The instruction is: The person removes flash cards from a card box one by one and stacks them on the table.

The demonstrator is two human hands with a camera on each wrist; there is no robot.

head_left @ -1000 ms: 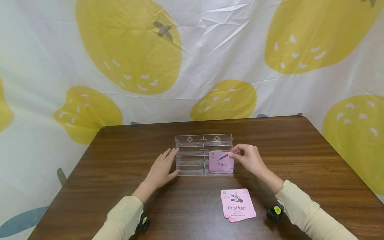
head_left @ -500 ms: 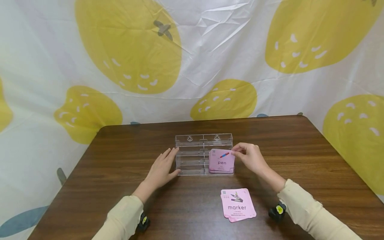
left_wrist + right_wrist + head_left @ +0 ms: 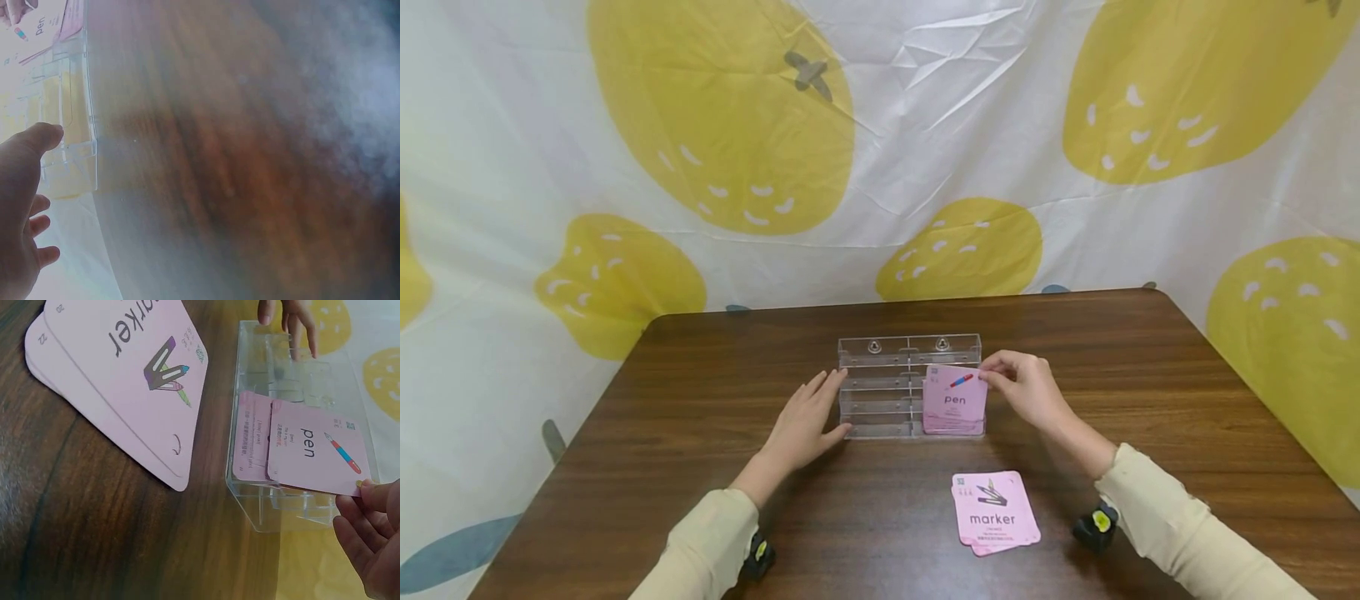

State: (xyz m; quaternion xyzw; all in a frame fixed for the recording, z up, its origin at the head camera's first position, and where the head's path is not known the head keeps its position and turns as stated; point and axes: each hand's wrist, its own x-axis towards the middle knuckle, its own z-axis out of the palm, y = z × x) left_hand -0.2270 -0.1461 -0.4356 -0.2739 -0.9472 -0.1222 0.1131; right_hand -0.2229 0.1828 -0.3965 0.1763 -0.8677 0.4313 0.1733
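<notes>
My right hand point(image 3: 1028, 387) pinches the upper right corner of a pink flash card point(image 3: 319, 447) printed "pen". That card overlaps another pink card point(image 3: 251, 434) in the lower right pocket of a clear acrylic rack point(image 3: 880, 432); in the right wrist view the lower edge of the "pen" card stands above the lower edge of the one behind. My left hand point(image 3: 801, 423) rests at the rack's left side, fingers straight and thumb near the lower corner. In the left wrist view the thumb point(image 3: 45, 136) lies at the rack's front edge.
A small stack of pink cards, "marker" card point(image 3: 996, 510) on top, lies on the brown wooden table point(image 3: 737, 358) in front of the rack, toward the right. Behind the table hangs a white cloth point(image 3: 917, 125) with yellow fruit print.
My right hand has raised the "pen" card a little, so more of the card behind shows below it. The left hand, rack and "marker" stack have stayed in place.
</notes>
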